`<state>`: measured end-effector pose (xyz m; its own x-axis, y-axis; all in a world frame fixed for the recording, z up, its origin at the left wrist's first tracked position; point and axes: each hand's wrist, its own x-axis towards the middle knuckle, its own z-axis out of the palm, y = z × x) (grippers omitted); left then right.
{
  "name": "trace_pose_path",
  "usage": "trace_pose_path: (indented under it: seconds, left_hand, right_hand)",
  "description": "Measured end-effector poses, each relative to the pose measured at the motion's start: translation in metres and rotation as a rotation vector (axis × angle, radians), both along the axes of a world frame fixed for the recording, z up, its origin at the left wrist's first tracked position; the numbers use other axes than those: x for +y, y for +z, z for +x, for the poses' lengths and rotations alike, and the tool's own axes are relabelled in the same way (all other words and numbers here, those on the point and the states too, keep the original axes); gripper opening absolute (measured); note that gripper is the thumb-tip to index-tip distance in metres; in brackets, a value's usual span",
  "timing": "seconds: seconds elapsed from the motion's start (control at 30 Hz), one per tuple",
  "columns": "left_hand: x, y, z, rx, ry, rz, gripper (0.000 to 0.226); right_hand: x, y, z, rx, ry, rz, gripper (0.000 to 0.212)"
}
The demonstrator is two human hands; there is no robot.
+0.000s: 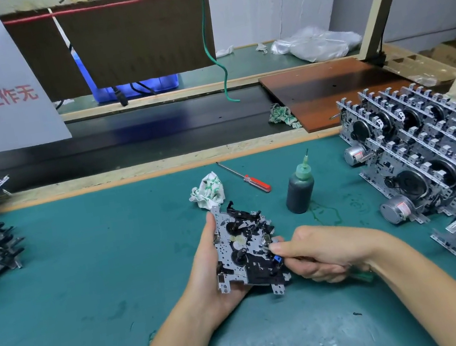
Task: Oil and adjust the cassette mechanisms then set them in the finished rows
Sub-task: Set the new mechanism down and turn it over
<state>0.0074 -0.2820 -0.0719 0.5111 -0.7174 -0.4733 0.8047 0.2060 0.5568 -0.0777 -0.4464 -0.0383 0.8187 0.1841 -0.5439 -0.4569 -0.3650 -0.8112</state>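
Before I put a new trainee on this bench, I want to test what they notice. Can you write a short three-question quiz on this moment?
1. True or false: the oil bottle is lying on its side.
2. Which hand grips the green-handled tool?
A. left hand
B. right hand
C. neither
3. Fill in: the red-handled screwdriver lies on the mat between the crumpled rag and the ____.

Key
1. False: it stands upright on the green mat.
2. B; the left hand holds the cassette mechanism.
3. oil bottle. The finished rows stand further right.
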Motion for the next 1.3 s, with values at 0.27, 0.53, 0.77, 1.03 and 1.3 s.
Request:
trace_pose_path:
  seconds: [0.27, 0.53, 0.77, 1.03, 1.3]
  left_hand:
    - [0.001, 0.002, -0.002, -0.034, -0.037, 0.005, 0.073]
    - [0.013, 0.012, -0.001, 0.069, -0.004, -0.137, 0.095]
    - [0.022, 0.017, 0.002, 0.163, 0.089, -0.304, 0.107]
    - [0.020, 0.008, 0.005, 0.160, 0.125, -0.282, 0.099]
    - [0.016, 0.002, 0.001, 0.074, 0.036, -0.236, 0.066]
  right_hand:
    - [0.002, -0.003, -0.003, -0.076, 0.012, -0.083, 0.063]
    - [-0.010, 0.006, -0.003, -0.148, -0.253, 0.105, 0.056]
    - [-0.013, -0.004, 0.001, -0.174, -0.330, 0.089, 0.027]
    - [-0.006, -0.011, 0.005, -0.805, -0.379, -1.049, 0.039]
    - [-0.012, -0.020, 0.016, -0.660, -0.943, -0.353, 0.056]
